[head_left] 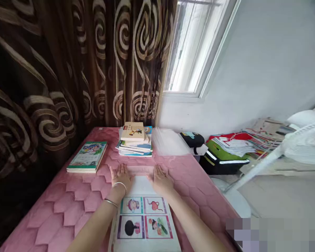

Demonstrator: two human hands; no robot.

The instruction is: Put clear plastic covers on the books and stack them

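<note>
My left hand (121, 176) lies flat with fingers spread on the far left part of a white book (145, 218) with four coloured picture panels, which rests on the pink quilted surface (68, 203). Two thin bracelets circle that wrist. My right hand (161, 179) lies flat on the book's far right part, fingers stretched out. Between and under the fingertips is a clear plastic sleeve (140, 170) at the book's far end; I cannot tell whether the fingers pinch it. Beyond the hands stands a stack of books (135, 141).
A green-covered book (88, 156) lies to the left near a brown swirl curtain (55, 70). Clear plastic sheets (169, 141) and a black bag (193, 139) sit at the far right. Papers (238, 143), a window (196, 45) and a white fan (301, 143) are further right.
</note>
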